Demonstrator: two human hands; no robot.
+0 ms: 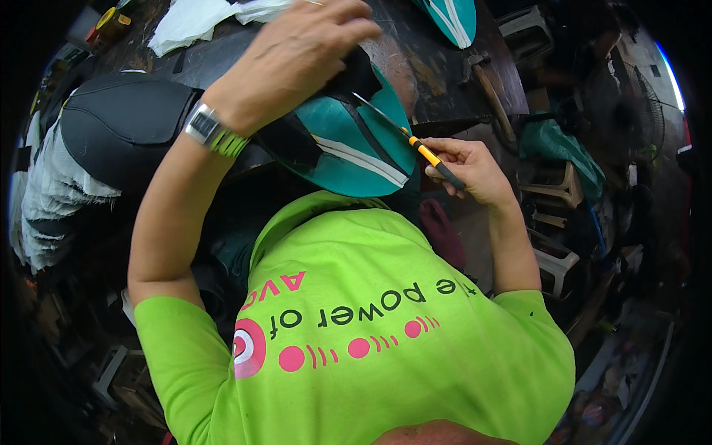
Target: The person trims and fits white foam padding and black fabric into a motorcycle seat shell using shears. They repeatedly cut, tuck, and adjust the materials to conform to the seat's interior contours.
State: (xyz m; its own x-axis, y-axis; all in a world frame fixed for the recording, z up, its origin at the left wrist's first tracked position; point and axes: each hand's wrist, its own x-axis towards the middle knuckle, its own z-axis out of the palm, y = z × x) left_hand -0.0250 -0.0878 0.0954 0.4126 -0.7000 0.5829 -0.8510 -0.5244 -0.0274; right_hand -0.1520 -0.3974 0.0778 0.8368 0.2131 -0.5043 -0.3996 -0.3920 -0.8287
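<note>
My right hand [469,172] grips a cutter knife [428,153] by its yellow and black handle. Its long thin blade points up and left across a teal panel [343,165]. This rounded panel carries a white stripe and dark strips, and it lies at the near side of the dark table. Above it, my left hand [308,48] reaches over the panel's black part, a watch on the wrist. Motion blurs the left fingers, and whether they hold anything is unclear. Part of the panel is hidden behind the left forearm.
On the table are white cloth [194,24], a hammer [493,96] and another teal piece [451,21]. A padded black piece [126,110] stands at the left, above frayed white fabric [59,196]. Plastic stools [555,261], a green bag [562,150] and a fan [644,111] are at the right.
</note>
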